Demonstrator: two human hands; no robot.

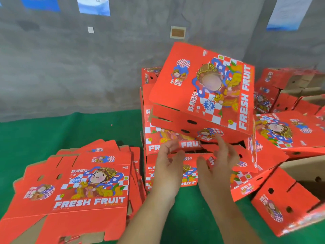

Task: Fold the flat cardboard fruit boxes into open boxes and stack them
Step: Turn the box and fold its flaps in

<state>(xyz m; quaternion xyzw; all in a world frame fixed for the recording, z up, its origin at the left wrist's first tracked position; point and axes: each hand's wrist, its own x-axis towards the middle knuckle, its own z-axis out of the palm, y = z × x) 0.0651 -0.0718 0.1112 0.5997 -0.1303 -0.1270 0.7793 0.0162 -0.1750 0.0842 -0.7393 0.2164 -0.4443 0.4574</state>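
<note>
Both hands, left hand (167,166) and right hand (218,164), hover spread and empty just below a tilted folded box (202,95) atop the stack: likely light, stiff cardboard, best held by its side walls.

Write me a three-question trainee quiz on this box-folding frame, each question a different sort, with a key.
1. True or false: the left hand grips the tilted folded box atop the stack.
2. Where is the pile of flat boxes? A) to the left of the hands, on the green floor covering B) to the right of the hands C) against the wall
3. Fill in: the right hand has its fingers ____.

Key: 1 false, neither hand clearly holds it; 2 A; 3 spread open.
</note>
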